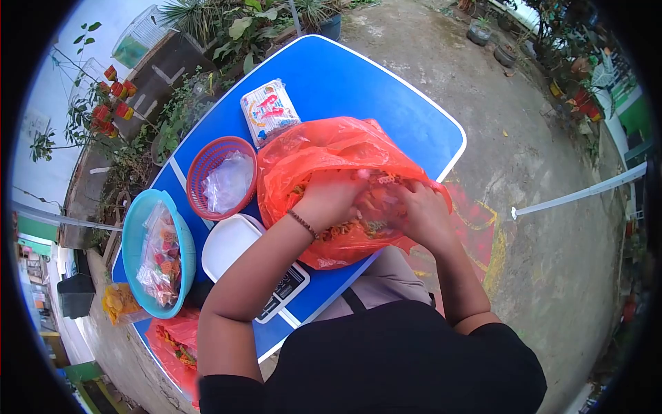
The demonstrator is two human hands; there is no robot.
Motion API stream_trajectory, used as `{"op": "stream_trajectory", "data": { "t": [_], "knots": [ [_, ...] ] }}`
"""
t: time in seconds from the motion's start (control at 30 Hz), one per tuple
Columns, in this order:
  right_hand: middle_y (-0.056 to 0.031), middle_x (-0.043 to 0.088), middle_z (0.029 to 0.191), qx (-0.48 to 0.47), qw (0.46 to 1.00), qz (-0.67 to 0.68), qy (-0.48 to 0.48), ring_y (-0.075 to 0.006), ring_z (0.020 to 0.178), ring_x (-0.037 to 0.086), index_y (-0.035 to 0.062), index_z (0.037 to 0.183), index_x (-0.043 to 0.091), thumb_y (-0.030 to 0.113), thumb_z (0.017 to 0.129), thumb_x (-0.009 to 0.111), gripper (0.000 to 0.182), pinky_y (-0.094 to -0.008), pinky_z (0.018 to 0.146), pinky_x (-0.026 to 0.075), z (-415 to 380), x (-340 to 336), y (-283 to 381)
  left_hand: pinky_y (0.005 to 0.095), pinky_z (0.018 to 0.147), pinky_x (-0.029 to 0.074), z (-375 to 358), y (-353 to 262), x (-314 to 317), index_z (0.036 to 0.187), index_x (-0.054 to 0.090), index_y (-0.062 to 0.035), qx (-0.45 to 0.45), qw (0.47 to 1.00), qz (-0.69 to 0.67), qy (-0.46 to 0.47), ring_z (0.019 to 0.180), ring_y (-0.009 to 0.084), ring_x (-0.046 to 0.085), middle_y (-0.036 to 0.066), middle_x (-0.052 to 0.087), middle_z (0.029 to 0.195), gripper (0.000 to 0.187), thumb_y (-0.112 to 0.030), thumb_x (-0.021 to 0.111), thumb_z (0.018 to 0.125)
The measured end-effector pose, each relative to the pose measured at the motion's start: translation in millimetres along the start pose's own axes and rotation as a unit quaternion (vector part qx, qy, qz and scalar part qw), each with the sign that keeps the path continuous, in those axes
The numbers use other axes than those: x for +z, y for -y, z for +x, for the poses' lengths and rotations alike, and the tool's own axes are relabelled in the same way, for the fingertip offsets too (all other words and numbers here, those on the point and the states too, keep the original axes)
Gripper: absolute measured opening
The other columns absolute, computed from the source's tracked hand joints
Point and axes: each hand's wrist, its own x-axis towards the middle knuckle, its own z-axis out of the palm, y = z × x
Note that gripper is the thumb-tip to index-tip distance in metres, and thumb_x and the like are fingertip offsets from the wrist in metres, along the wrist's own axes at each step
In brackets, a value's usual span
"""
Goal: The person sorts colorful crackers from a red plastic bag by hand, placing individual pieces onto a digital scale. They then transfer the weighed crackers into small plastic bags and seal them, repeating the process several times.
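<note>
Across the near right part of the blue, white-edged table (pixel 407 96), we have both hands in the mouth of a large, translucent red plastic bag (pixel 338 141), our landmark for everything else. Inside it lie curly orange pieces (pixel 338 231). Our left hand (pixel 334 196) reaches in among them, its fingertips hidden, so we cannot tell whether they grip anything. Our right hand (pixel 426 210) is at the opposite side of the mouth, fingers bent inward; what they hold, if anything, we cannot tell.

We judge the red film soft, thin and rather slippery, sagging wherever nothing supports it (the gathered rim looks like our best hold). The pieces seem light, dry and likely to snap if squeezed, so a loose scoop from beneath suits them better than a pinch.

Left of the bag, we have a round red plastic basket (pixel 195 186) with clear plastic bags (pixel 229 183), and, nearer us, a white scale (pixel 227 245) under our left forearm. Farther left is a turquoise plastic basin (pixel 129 241) holding filled clear packets (pixel 162 259). A white packet with red print (pixel 267 109) lies beyond the bag's left side. The bag sits close to the table's near right edge; we find open room beyond it, toward the far right corner.
</note>
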Motion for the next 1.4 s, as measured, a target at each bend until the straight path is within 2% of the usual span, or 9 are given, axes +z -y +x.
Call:
{"op": "stream_trajectory", "data": {
  "t": [0.17,0.3,0.5,0.57,0.67,0.8,1.03,1.17,1.4],
  "knots": [
    [-0.0185,0.065,0.115,0.031,0.997,0.069,0.022,-0.0366,0.101,0.067,0.0063,0.113,0.072,0.011,0.077,0.077,0.037,-0.0463,0.087,0.055,7.4,10.1,1.6,0.0482,0.087,0.055,-13.2,36.4,11.3,0.132,0.064,-0.0179,-0.016,0.996,0.026,-0.088,0.106,0.0368,0.067,0.016,0.069,0.115,0.046,-0.012,0.066,0.086],
    [-0.0185,0.067,0.102,-0.06,0.984,0.156,0.066,-0.0362,0.097,0.068,0.0028,0.102,0.075,0.003,0.079,0.068,0.023,-0.0449,0.083,0.056,11.9,8.6,1.2,0.0473,0.088,0.055,-21.3,48.7,11.5,0.128,0.067,-0.0167,-0.011,0.983,0.065,-0.169,0.105,0.0376,0.067,0.016,0.07,0.114,0.046,-0.011,0.067,0.083],
    [-0.0192,0.07,0.09,-0.08,0.975,0.197,0.071,-0.0363,0.09,0.069,0.0021,0.098,0.075,-0.002,0.081,0.062,0.022,-0.0441,0.079,0.055,36.0,-3.8,4.4,0.0473,0.086,0.056,-27.9,2.3,-29.4,0.123,0.068,-0.0105,-0.162,0.984,-0.059,0.054,0.099,0.0349,0.07,0.017,0.072,0.105,0.043,-0.021,0.076,0.082],
    [-0.0184,0.071,0.087,-0.111,0.969,0.22,0.035,-0.0356,0.084,0.07,0.0014,0.098,0.073,-0.002,0.082,0.062,0.02,-0.0418,0.077,0.055,51.8,5.9,-0.2,0.0471,0.085,0.056,-28.0,5.5,-20.2,0.124,0.066,-0.0097,-0.13,0.987,-0.09,0.036,0.1,0.0346,0.07,0.018,0.072,0.104,0.046,-0.024,0.078,0.082],
    [-0.0195,0.071,0.092,-0.083,0.973,0.195,0.089,-0.0381,0.088,0.069,-0.0001,0.104,0.07,-0.002,0.083,0.06,0.023,-0.0436,0.078,0.055,79.2,9.3,-5.6,0.046,0.085,0.055,-28.0,24.8,6.5,0.126,0.065,-0.0093,-0.101,0.988,-0.113,-0.022,0.099,0.0346,0.07,0.018,0.072,0.102,0.051,-0.024,0.081,0.08],
    [-0.0217,0.07,0.099,-0.082,0.988,0.13,0.01,-0.0408,0.093,0.068,0.0003,0.111,0.066,-0.003,0.084,0.059,0.028,-0.045,0.08,0.054,93.6,4.1,-6.2,0.0427,0.086,0.055,-34.1,21.9,-15.6,0.131,0.062,-0.01,-0.13,0.983,-0.13,-0.021,0.097,0.0337,0.07,0.017,0.071,0.099,0.059,-0.024,0.082,0.078],
    [-0.0221,0.071,0.101,-0.069,0.984,0.159,0.042,-0.04,0.097,0.068,0.0007,0.111,0.068,-0.003,0.082,0.064,0.029,-0.045,0.081,0.055,64.2,1.8,-5.2,0.0522,0.108,0.043,-49.7,-13.2,-8.1,0.133,0.063,-0.0135,-0.123,0.991,-0.005,-0.045,0.13,0.0386,0.054,0.02,0.05,0.145,0.061,-0.025,0.083,0.076],
    [-0.0204,0.069,0.102,-0.071,0.946,0.29,0.125,-0.0384,0.1,0.067,0.001,0.11,0.071,-0.003,0.079,0.067,0.031,-0.0471,0.087,0.054,31.8,1.6,3.3,0.0537,0.113,0.038,-54.4,-23.1,27.4,0.126,0.067,-0.0138,-0.052,0.987,-0.088,-0.125,0.133,0.0376,0.051,0.018,0.052,0.145,0.053,-0.029,0.081,0.077],
    [-0.0142,0.065,0.109,-0.063,0.989,0.12,0.058,-0.0348,0.108,0.062,0.0028,0.101,0.074,0.0,0.074,0.07,0.027,-0.0449,0.09,0.053,13.7,1.4,-2.2,0.0516,0.115,0.036,-67.6,-35.1,20.8,0.115,0.07,-0.0125,-0.115,0.984,-0.031,-0.131,0.132,0.033,0.052,0.017,0.053,0.143,0.04,-0.023,0.079,0.078]
  ]
}}
